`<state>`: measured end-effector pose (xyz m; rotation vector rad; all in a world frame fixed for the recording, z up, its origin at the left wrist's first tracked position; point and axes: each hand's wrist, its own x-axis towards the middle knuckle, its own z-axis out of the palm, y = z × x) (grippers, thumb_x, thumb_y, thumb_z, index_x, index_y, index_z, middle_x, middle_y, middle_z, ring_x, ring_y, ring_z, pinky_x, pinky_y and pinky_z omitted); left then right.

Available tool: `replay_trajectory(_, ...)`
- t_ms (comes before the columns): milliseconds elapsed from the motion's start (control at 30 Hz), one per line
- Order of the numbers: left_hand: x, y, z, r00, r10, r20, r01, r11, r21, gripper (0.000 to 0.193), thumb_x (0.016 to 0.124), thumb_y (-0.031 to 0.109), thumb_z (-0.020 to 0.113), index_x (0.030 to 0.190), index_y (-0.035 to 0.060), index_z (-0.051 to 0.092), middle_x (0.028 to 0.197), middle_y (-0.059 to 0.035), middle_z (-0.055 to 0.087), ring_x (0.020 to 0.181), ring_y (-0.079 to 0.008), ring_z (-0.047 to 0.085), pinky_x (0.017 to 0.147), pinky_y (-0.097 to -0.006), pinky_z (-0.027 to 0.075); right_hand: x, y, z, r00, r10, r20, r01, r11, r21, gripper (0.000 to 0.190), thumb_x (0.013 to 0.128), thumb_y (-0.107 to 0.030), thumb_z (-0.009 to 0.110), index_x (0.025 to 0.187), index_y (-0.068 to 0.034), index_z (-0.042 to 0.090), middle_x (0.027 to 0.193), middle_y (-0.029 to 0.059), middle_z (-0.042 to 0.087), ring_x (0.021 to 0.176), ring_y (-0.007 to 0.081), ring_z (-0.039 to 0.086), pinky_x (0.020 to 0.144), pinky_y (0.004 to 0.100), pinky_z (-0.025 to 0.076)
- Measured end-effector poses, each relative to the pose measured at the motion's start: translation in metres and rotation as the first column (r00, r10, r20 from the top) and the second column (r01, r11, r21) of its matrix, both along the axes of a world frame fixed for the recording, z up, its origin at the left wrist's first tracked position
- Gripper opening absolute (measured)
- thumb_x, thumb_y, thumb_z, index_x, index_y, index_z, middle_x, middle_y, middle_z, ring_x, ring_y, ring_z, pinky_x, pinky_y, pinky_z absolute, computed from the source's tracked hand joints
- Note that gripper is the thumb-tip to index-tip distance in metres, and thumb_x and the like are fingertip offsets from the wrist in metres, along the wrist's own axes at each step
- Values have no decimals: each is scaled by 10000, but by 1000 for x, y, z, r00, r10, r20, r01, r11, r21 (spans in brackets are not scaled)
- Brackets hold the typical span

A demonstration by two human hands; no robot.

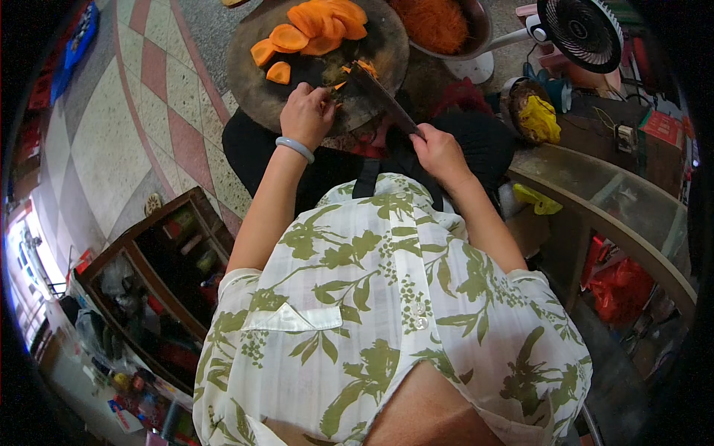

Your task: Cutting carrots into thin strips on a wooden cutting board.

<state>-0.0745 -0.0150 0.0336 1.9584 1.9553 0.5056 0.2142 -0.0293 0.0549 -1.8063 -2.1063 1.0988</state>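
Observation:
On a round wooden chopping board [251, 83] lie several orange carrot slices [321, 22], overlapping towards its far edge. A single thick carrot piece [279, 73] rests apart from them, just beyond my left hand [309, 114]. That hand is over the board's near left part with its fingers bent; whether it pinches a small bit cannot be told. My right hand [443, 153] grips the handle of a kitchen knife [385, 100], whose dark blade reaches over the board to the left. Small carrot strips [365, 68] lie at the blade's far end.
A metal bowl [482, 28] of shredded carrot stands right of the board, beside a white fan [580, 33]. Farther right are a pot [510, 103] with a yellow plastic bag and a glass-topped counter [613, 184]. A glazed wooden cabinet [134, 251] stands at the left.

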Motion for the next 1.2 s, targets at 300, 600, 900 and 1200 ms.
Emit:
replay_trajectory(300, 16, 24, -22, 995, -19, -94, 31, 991, 128, 126, 884, 153, 710, 964, 60, 682, 935, -141, 606, 918, -354, 632, 780, -445, 540, -1, -1, -1, 999, 30, 33, -30, 999, -10, 237, 958, -247, 625, 1077, -53, 692, 929, 251, 699, 894, 461, 670, 755, 513, 541)
replay_trajectory(600, 11, 20, -28, 999, -32, -14, 34, 977, 210, 115, 878, 139, 713, 979, 83, 712, 953, -111, 636, 937, -329, 644, 797, -431, 545, 1, -5, 1, 999, 42, 34, -42, 999, -21, 244, 955, -242, 631, 1090, -49, 695, 935, 249, 705, 905, 452, 679, 764, 501, 549)
replay_trajectory(900, 11, 16, -28, 1000, -26, 16, 21, 970, 243, 146, 869, 109, 718, 1014, 90, 717, 972, -102, 643, 938, -326, 638, 793, -427, 540, 5, -6, 6, 999, 43, -9, -43, 999, 11, 216, 952, -220, 636, 1073, -50, 687, 926, 245, 700, 888, 454, 674, 744, 503, 543)
replay_trajectory(1200, 14, 22, -31, 1000, -17, 7, 14, 939, 344, 96, 814, 118, 734, 902, 91, 711, 854, -84, 598, 848, -308, 624, 715, -414, 514, 3, 21, 15, 986, 164, -7, -162, 981, 107, 187, 954, -192, 620, 1067, -57, 684, 931, 218, 699, 884, 441, 667, 747, 503, 532)
